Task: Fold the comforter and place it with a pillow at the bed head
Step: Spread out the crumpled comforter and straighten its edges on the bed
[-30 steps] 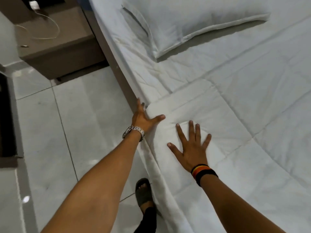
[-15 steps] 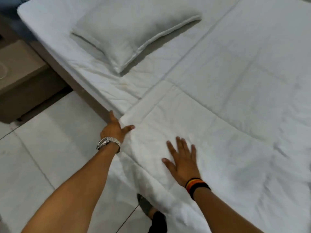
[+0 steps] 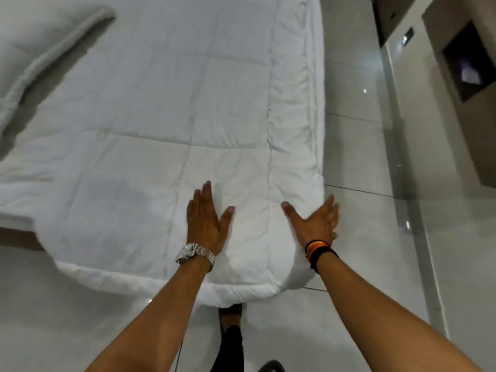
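Observation:
A white quilted comforter [image 3: 150, 108] lies spread flat over the bed, its near corner hanging over the bed's corner. My left hand [image 3: 208, 224], with a metal watch on the wrist, lies flat on the comforter with fingers together and thumb apart. My right hand [image 3: 315, 222], with a striped wristband, presses open against the comforter's right edge at the corner. A white pillow [image 3: 35, 49] lies at the far left, partly cut off by the frame edge.
Glossy pale floor tiles [image 3: 357, 146] run along the right of the bed and in front of it. A grey cabinet with a dark niche [image 3: 467, 63] stands at the far right. My foot [image 3: 230, 315] shows below the comforter's corner.
The view has swung from the bed's left side to its right corner. Both hands have moved along the comforter; the left now lies flat on top, the right at the side edge.

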Tool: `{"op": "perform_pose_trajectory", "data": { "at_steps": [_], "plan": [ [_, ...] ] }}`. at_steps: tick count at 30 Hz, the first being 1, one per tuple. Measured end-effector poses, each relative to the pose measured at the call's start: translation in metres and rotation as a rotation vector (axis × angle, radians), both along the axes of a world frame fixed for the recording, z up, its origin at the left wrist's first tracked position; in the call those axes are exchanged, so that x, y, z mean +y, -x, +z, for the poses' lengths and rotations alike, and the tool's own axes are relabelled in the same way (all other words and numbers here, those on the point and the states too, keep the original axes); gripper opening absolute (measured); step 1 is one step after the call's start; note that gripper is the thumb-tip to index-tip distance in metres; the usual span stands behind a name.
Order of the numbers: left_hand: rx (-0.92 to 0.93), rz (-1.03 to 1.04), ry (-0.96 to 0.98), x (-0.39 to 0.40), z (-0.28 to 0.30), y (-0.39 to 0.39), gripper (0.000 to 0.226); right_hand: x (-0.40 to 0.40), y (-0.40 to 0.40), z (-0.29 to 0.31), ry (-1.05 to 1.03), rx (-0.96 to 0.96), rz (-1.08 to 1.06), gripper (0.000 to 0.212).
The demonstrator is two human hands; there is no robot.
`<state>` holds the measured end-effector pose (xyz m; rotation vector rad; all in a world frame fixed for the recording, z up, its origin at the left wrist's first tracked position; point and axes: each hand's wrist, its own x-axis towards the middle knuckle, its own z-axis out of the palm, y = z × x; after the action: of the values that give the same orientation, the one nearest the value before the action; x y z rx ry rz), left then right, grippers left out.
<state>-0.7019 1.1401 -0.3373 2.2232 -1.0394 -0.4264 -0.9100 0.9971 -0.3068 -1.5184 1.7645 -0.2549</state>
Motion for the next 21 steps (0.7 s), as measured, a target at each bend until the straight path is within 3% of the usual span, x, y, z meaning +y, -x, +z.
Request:
{"op": "perform_pose_trajectory", "data": {
  "at_steps": [2, 8, 15, 18, 21],
  "plan": [
    [0.009, -0.043, 0.011, -0.017, -0.007, 0.012, 0.085, -0.009, 0.015, 0.002, -0.121, -0.231, -0.055, 0.147],
    [0.109, -0.052, 0.052, -0.049, -0.022, 0.007, 0.081, -0.007, -0.012, 0.021, 0.047, -0.453, 0.234, 0.134],
    [0.168, -0.089, 0.05, -0.045, -0.018, -0.001, 0.079, 0.015, 0.003, 0.034, -0.185, -0.166, 0.479, 0.161],
    [0.163, -0.104, 0.028, -0.036, -0.013, 0.004, 0.08, 0.015, 0.01, 0.046, -0.168, -0.094, 0.508, 0.161],
    [0.162, -0.121, 0.04, -0.025, 0.001, 0.01, 0.081, 0.025, 0.022, 0.063, -0.167, -0.136, 0.474, 0.145]
  ]
}}
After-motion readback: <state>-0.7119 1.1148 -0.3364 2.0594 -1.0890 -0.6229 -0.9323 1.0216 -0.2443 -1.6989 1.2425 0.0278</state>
